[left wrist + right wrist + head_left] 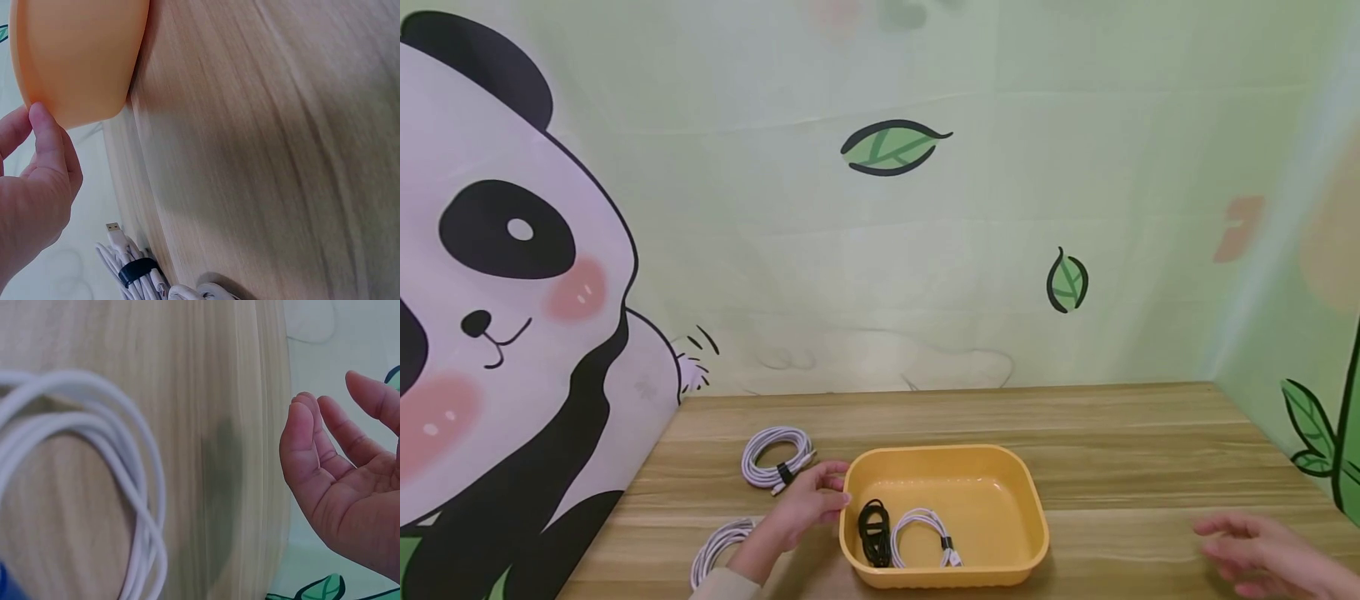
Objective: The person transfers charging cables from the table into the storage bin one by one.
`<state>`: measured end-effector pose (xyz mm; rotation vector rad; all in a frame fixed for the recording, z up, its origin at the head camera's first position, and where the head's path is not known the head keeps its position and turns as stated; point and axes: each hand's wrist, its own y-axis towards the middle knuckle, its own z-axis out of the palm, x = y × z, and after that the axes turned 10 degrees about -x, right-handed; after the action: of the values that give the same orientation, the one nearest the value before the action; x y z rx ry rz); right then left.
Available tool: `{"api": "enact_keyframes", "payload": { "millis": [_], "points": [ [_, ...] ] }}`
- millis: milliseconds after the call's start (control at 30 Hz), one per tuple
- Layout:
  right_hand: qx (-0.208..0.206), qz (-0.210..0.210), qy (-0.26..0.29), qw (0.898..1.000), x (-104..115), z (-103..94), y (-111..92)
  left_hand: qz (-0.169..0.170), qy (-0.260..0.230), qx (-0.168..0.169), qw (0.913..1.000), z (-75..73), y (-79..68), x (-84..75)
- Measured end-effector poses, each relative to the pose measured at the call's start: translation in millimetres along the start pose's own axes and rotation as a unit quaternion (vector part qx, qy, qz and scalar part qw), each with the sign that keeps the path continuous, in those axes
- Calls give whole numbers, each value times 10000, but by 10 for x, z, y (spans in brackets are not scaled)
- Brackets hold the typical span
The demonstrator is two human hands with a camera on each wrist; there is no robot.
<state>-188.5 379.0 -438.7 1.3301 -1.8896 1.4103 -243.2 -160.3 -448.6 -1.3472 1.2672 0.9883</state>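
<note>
My left hand [805, 504] is at the left side of a yellow plastic basin [946, 577], thumb and fingers pinching its rim. The left wrist view shows the fingertips of this hand [44, 181] at the upper edge of the basin wall [87, 56]. Inside the basin lie a bundled black cable [874, 542] and a coiled white cable [917, 514] with a black strap. Over the table's right side hovers my right hand [1270, 550], fingers loosely bent and holding nothing. Near it, a looped white cable [140, 481] lies on the table.
Left of the basin, a coiled white cable [758, 477] with a black tie lies on the wooden table [1120, 467]. Another grey-white coil [709, 554] sits nearer, partly behind the left forearm. A blue piece [7, 587] shows at the right wrist view's edge. A panda-printed backdrop [760, 208] stands behind.
</note>
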Motion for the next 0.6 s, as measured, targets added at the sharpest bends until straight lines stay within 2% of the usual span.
{"api": "enact_keyframes", "payload": {
  "millis": [167, 333, 600],
  "points": [
    [-87, 24, -177, 9998, -67, -22, 12, 1, -11, 3, 10000, -4, -1, -2],
    [-335, 355, -306, 9983, -101, -21, 23, -1, -19, 3, 10000, -13, -2, 1],
    [-374, 236, -493, 9978, -218, -115, -44, -47, -1, -23, 10000, -20, 5, 13]
  ]
}}
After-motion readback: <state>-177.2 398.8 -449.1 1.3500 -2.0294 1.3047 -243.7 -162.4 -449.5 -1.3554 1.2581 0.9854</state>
